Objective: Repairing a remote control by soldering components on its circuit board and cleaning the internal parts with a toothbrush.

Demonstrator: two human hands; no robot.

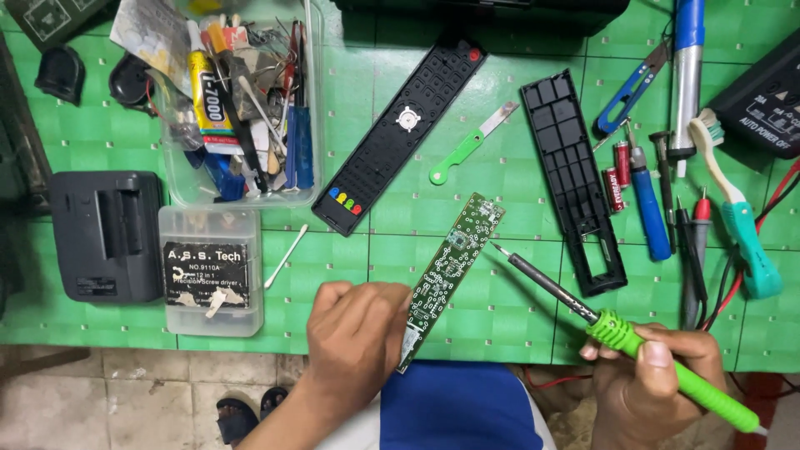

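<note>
Nearest the camera, the left hand [354,337] grips the lower end of a long green circuit board [451,267], tilting it up off the counter [500,217]. The right hand [662,379] is closed around the green handle of a soldering iron [617,329], whose tip sits just beside the board's upper right edge, apparently not touching. This looks like the moment before a solder joint is worked; the next move would need a steady board and the tip placed exactly on one pad.

Beyond the board lie the black remote front [408,133], to its upper left, a green-handled blade [471,146], and the remote's back shell [575,183], to the board's right. Left of the board stand a clear screwdriver box [210,271] and a tool tray [242,100]. Probe leads [696,250] lie close beside the iron's path.
</note>
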